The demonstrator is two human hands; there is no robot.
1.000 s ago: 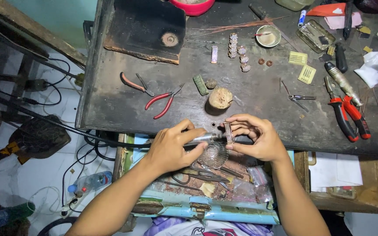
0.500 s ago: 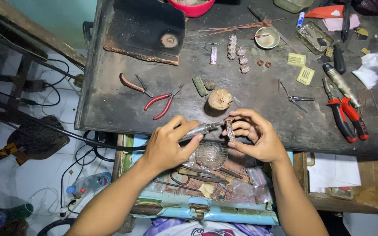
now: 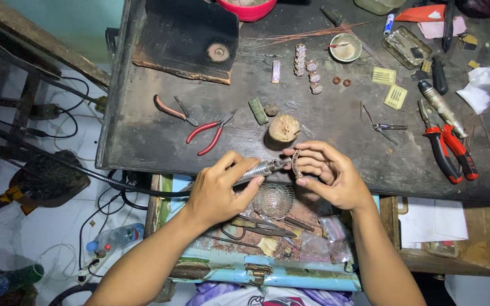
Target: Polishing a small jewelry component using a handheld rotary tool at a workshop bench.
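Your left hand sits a little higher now than a second ago, and the metal tool it holds points more up toward the desk edge. Your right hand tips the small beaded piece more upright (it lay flatter before), fingers spread wider.

A wooden stump stood on the workbench. Pliers lay to its left, cutters well to its right, a small bowl behind it, and an open drawer before it.
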